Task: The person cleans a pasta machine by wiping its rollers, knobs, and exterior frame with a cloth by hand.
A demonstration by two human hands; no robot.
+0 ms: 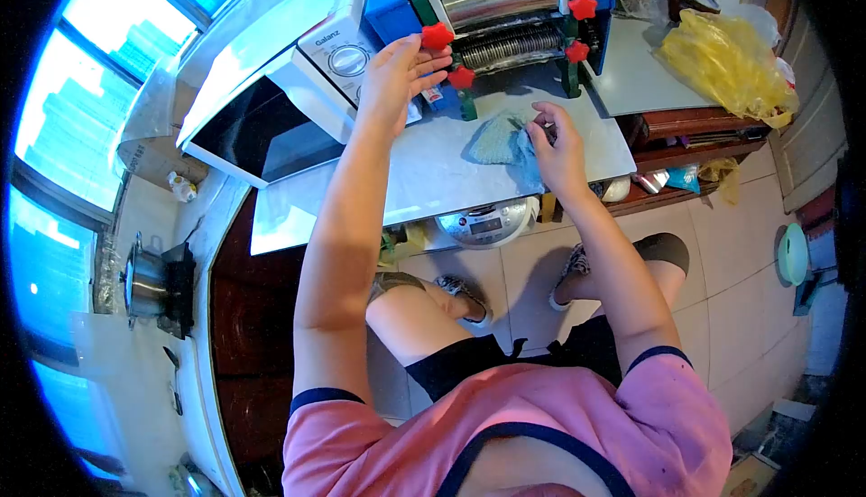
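Note:
My left hand (402, 71) is raised at the left side of a hand-crank-style noodle roller machine (499, 3). Its fingers are stretched out and spread beside a red star-shaped knob (437, 36); whether they touch it I cannot tell. Lower on that side sits another red knob (462, 78), with two more on the right. My right hand (561, 150) pinches the edge of a light blue-green cloth (502, 139), which lies crumpled on the white tabletop (415, 172) in front of the machine. The machine has a shiny metal roller above a ridged cutter roller.
A white microwave (336, 50) stands left of the machine. A yellow plastic bag (726, 64) lies at the right. Below the table edge is a rice cooker (487, 225). A steel pot (144, 282) stands at the far left, near the windows.

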